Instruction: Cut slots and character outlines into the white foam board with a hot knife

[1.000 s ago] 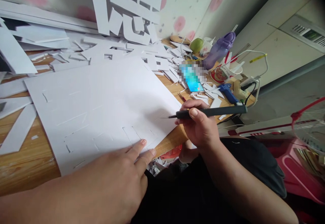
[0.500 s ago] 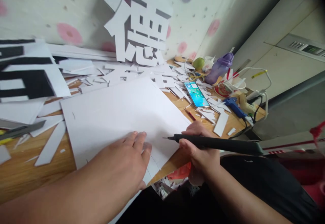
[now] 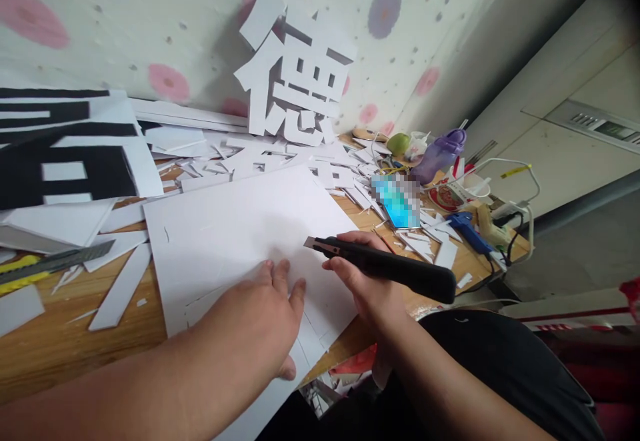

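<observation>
A white foam board (image 3: 225,221) lies on the wooden table, with a few thin lines marked on its surface. My left hand (image 3: 260,314) rests flat on it, fingers apart, near its front edge. In my right hand (image 3: 370,281) is a black utility knife (image 3: 395,264), its short blade pointing left and appearing to be just above the board. The knife's handle slants down to the right. Part of the board's front is hidden under my left hand and forearm.
A white cut-out character (image 3: 300,88) leans on the wall. Black-printed sheets (image 3: 75,161) and a yellow cutter (image 3: 30,271) lie left. Scraps surround the board. To the right are a phone (image 3: 397,201), a purple bottle (image 3: 440,154), a bowl (image 3: 445,198) and a blue glue gun (image 3: 470,231).
My right hand has turned the utility knife, so its blade's flat side shows, and brought it slightly left. My left hand stays on the board. The camera view has shifted.
</observation>
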`<state>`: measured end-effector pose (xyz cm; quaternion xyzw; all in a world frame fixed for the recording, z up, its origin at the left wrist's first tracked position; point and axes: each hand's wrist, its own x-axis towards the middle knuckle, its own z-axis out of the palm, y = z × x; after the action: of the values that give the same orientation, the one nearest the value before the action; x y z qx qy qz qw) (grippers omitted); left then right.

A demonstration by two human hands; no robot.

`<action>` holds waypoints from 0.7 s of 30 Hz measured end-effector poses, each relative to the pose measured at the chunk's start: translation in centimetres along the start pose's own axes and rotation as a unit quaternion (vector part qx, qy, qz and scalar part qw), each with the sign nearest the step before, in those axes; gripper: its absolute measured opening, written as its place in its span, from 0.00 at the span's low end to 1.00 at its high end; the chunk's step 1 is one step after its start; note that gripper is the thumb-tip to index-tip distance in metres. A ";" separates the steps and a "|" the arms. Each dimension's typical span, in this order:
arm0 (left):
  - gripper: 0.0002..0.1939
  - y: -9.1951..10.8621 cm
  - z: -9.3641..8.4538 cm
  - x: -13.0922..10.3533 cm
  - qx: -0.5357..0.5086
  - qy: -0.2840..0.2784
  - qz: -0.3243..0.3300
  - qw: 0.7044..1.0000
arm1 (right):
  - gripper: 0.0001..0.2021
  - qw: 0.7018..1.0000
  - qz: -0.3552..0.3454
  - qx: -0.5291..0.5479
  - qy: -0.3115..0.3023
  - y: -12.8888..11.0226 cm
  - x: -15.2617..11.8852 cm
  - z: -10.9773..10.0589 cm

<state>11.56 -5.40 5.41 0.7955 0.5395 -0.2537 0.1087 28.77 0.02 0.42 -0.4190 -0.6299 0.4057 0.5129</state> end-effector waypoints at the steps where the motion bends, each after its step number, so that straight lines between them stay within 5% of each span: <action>1: 0.56 0.0 0.2 0.0 0.001 0.004 0.001 1.000 | 0.12 0.999 -0.016 -0.045 -0.004 -0.4 0.2 0.2; 9: 0.56 -0.2 -0.4 -0.5 -0.030 0.079 0.013 0.996 | 0.16 0.971 -0.133 -0.171 -0.097 -0.4 0.6 1.0; 21: 0.60 -0.2 -1.3 -0.2 -0.016 0.008 0.005 1.000 | 0.17 0.958 -0.140 -0.208 -0.137 0.8 0.8 1.0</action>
<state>11.70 -4.86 6.67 0.7980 0.5406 -0.2385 0.1185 27.83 0.92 -0.24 -0.3644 -0.8169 0.2441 0.3747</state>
